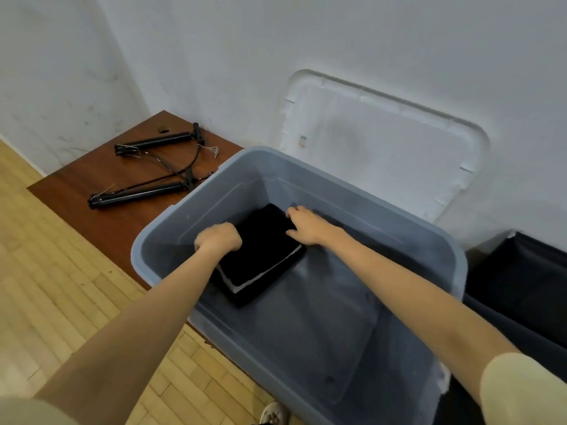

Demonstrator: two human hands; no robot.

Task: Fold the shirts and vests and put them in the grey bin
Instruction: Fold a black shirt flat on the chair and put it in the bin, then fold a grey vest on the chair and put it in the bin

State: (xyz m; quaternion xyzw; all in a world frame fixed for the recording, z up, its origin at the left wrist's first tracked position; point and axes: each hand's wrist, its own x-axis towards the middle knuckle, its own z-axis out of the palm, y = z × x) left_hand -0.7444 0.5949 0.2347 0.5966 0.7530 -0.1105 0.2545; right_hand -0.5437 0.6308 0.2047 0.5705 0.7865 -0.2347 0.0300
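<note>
Both your hands are down in the grey bin (196, 216) on the folded stack.

Your left hand (218, 237) is curled over the 9 o'clock edge of the folded black garment (260, 246), gripping it, and your right hand (303, 225) is on the 1 o'clock corner with fingers bent over the edge, so it looks like a grip too. That black piece sits on top of a white folded one (264, 276) with another dark layer under it, all piled in the bin's far-left area, roughly 10 o'clock of the floor. The white lid (383, 142) leans on the wall at 12 o'clock behind the bin. The folded black metal frame (153, 167) lies on the brown tabletop (101, 179) off at 10 o'clock, and a black bin (521, 277) sits at 3 o'clock.
</note>
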